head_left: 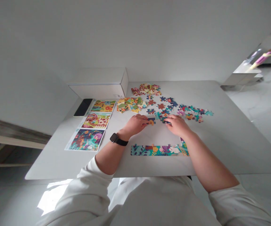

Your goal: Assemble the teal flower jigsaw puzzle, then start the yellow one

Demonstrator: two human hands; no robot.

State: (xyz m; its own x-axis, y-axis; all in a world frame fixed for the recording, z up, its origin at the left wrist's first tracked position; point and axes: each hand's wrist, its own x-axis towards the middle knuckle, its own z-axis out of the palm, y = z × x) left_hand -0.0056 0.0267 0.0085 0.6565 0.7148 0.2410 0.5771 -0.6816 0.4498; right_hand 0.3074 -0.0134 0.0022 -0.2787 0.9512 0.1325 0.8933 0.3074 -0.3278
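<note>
Orange piece (152, 121): we judge it light, thin and stiff, fairly smooth, with tabs that could bend; we would pinch it by opposite edges, clear of the tabs.
Dark piece (164, 120): likely the same to handle; we would lift it by a rim rather than press its face.
Left hand (136, 123): fingers bent, fingertips at the orange piece's left edge; we cannot tell whether they pinch or only touch it.
Right hand (177, 124): curled, fingertips over the dark piece, partly hiding it; we cannot tell how firmly it is held.
Between our hands: the orange piece, just right of the left fingertips.
Strip (151, 151): nearer to us than both hands.
Loose pieces (161, 106): beyond both hands.
</note>
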